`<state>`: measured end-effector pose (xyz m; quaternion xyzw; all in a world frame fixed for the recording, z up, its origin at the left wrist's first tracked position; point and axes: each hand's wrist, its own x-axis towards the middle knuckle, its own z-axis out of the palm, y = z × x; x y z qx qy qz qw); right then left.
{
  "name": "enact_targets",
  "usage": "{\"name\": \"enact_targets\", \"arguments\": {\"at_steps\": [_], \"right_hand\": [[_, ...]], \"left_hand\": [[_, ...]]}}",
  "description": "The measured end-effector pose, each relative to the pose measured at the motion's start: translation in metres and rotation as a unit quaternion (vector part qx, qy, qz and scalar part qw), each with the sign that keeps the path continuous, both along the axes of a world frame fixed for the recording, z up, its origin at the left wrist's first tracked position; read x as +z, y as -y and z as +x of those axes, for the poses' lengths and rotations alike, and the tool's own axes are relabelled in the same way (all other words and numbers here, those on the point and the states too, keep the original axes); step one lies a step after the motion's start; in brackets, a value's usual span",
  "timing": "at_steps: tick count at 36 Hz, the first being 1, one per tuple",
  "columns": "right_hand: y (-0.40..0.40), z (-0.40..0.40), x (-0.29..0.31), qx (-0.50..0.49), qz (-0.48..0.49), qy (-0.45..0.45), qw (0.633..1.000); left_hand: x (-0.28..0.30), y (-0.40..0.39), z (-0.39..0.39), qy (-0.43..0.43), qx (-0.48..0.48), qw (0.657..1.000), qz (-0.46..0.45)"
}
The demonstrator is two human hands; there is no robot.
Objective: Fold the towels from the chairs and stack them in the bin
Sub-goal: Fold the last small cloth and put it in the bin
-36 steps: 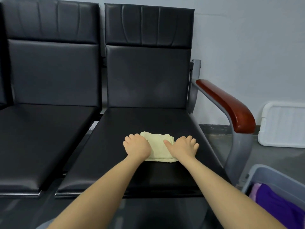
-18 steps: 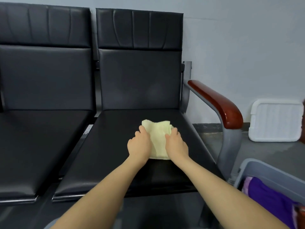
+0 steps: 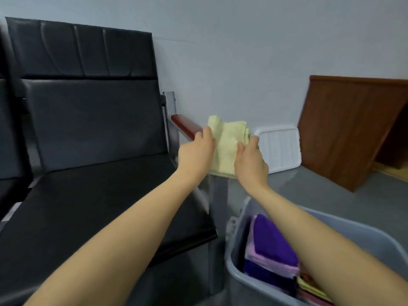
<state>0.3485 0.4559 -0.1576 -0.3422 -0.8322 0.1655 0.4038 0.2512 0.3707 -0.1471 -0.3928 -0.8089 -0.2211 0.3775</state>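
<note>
**Folded towel lifted off the seat**

Head view: the small folded pale-yellow terry towel (image 3: 228, 146) — pressed flat on the black padded chair seat (image 3: 99, 206) a second ago — is now gripped between left hand (image 3: 196, 154) and right hand (image 3: 250, 161), carried above the red armrest towards the grey plastic bin (image 3: 364, 237) — stacking remains.

wall (image 3: 242, 51): pale grey | floor (image 3: 320, 195): grey | wooden panel (image 3: 353, 129): leaning on wall

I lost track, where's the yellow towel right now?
Center of the head view, the folded yellow towel is held between left hand and right hand, by the armrest.
</note>
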Motion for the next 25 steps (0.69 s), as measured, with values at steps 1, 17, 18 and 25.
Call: {"name": "enact_targets", "arguments": {"at_steps": [1, 17, 18, 25], "right_hand": [[-0.015, 0.014, -0.003, -0.018, -0.001, -0.001, 1.000], [-0.154, 0.141, -0.154, -0.071, -0.219, 0.071, 0.970], [-0.158, 0.142, -0.163, -0.059, -0.236, 0.060, 0.968], [-0.195, 0.142, -0.227, -0.008, -0.327, 0.000, 0.945]], "left_hand": [[-0.002, -0.018, 0.010, -0.022, -0.010, 1.000, -0.002], [-0.153, -0.179, 0.115, 0.257, -0.099, 0.931, -0.240], [-0.161, -0.182, 0.115, 0.264, -0.092, 0.927, -0.252], [-0.215, -0.216, 0.113, 0.337, -0.070, 0.891, -0.297]]}}
